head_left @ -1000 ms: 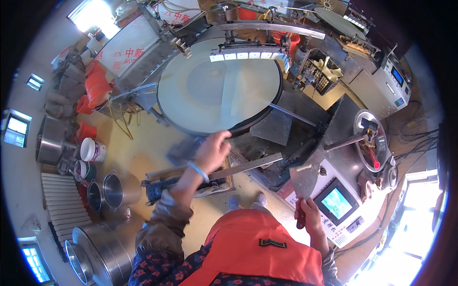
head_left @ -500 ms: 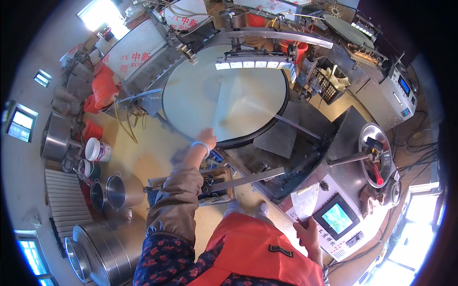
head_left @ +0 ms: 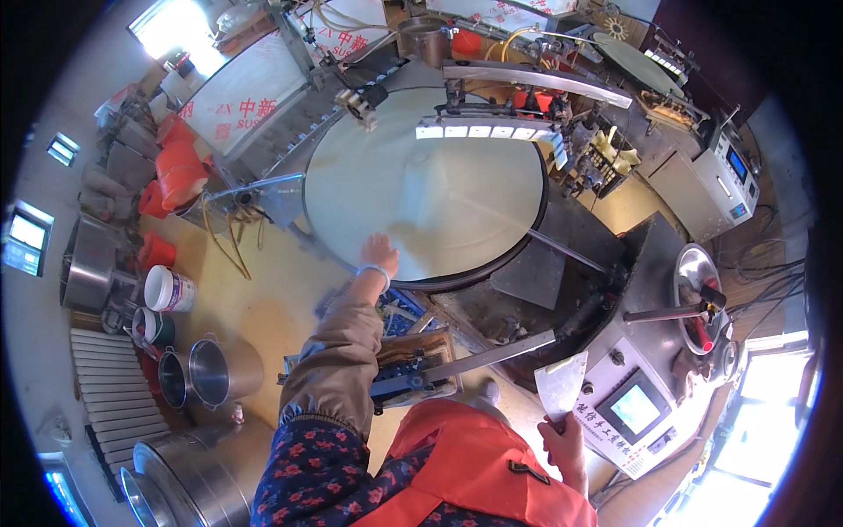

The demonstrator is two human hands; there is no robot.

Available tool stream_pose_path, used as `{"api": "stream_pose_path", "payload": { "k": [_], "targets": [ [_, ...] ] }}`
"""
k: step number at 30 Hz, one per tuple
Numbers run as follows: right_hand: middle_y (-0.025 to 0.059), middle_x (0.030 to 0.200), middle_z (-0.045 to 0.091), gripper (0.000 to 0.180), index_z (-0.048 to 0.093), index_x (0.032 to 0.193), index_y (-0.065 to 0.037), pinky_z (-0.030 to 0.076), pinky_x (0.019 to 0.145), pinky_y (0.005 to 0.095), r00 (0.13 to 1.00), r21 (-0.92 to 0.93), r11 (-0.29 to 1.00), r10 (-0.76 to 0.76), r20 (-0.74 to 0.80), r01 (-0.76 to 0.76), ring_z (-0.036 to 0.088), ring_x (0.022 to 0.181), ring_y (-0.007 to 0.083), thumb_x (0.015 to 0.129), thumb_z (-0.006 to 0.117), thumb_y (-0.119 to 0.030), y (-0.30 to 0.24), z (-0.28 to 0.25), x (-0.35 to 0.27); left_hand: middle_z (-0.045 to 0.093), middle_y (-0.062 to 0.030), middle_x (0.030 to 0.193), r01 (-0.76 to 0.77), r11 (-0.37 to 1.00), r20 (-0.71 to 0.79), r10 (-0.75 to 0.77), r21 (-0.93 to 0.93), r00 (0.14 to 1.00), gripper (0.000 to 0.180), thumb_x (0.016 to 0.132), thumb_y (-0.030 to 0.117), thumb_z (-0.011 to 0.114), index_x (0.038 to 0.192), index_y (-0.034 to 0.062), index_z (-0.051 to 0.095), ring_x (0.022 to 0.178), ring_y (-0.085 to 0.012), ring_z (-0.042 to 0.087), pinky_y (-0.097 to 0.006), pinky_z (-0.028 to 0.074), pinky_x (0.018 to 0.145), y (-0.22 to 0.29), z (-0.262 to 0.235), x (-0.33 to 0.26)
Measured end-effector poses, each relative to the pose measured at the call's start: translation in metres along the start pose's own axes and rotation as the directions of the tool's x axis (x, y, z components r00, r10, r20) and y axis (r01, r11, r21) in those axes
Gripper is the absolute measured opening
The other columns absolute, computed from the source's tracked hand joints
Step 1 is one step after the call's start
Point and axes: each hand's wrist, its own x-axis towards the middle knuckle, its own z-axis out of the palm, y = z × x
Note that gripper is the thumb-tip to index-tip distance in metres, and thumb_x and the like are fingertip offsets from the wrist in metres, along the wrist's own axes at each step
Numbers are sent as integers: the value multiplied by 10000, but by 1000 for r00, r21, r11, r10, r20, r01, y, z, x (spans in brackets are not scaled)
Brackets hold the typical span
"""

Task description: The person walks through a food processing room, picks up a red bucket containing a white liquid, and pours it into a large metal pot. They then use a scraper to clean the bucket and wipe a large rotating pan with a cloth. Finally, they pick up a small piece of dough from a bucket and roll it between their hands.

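At the near rim of the big round pale griddle plate (head_left: pixel 421 184), the left hand (head_left: pixel 378 255) has moved up from below and now rests open-palmed, while the right hand (head_left: pixel 562 439) stays gripping a flat metal scraper (head_left: pixel 562 386) well below it.

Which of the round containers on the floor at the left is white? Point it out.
The white bucket with the open top, nearest the red tubs; the pots below it are bare shiny metal.

We saw a big round griddle plate (head_left: pixel 439 189), pale cream and smooth, lying flat with a dark rim, its near edge under our left hand (head_left: pixel 378 256). A wide flat metal scraper (head_left: pixel 562 386), blade up, stood in our right hand (head_left: pixel 562 443).
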Motion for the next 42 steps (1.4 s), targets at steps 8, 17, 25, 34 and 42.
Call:
{"api": "stream_pose_path", "payload": {
  "k": [8, 17, 25, 34, 42],
  "targets": [
    [26, 579, 503, 231, 528, 944, 10, 295, 284, 231, 1000, 25, 1000, 17, -24, -16, 414, 365, 79, 772, 642, -93, -6, 11, -5, 373, -145, 1389, -19, 1000, -6, 19, -20, 1000, 526, 909, 360, 480, 1313, 30, 409, 1306, -306, 319, -430, 280, 1051, 4, 1, -8],
    [25, 563, 498, 228, 528, 945, 6, 280, 281, 231, 999, -5, 1000, 26, -43, -27, 406, 362, 80, 775, 640, -96, -8, 15, -16, 436, -159, 1358, 67, 998, -143, -67, -3, 987, 469, 920, 399, 434, 1224, 54, 526, 1286, -338, 356, -483, 288, 1052, -9, -55, 28],
    [6, 584, 512, 233, 555, 915, -5, 333, 386, 238, 997, -3, 1000, -5, -77, 5, 439, 438, 70, 773, 681, -140, -7, 10, -16, 566, -178, 1169, -270, 937, -24, 272, -219, 962, 370, 833, 321, 586, 1062, 33, 624, 1117, -341, 513, -435, 414, 933, 28, -125, -41],
    [55, 616, 528, 277, 488, 789, 7, 442, 467, 288, 968, -136, 975, -198, -155, 178, 498, 507, 129, 775, 699, -172, 2, 8, -5, 641, -187, 1010, -418, 562, 231, 753, -714, 616, 342, 867, 272, 612, 1097, 22, 586, 892, -290, 646, -361, 507, 753, 82, -169, -177],
    [41, 669, 524, 307, 464, 943, -2, 441, 457, 263, 902, -153, 906, -414, -124, 394, 509, 534, 100, 791, 688, -148, 6, -5, 4, 654, -95, 1001, -192, 391, 266, 842, -900, 469, 288, 895, 180, 610, 1126, 11, 580, 926, -145, 622, -265, 492, 815, 168, -122, -281]
  ]
}}
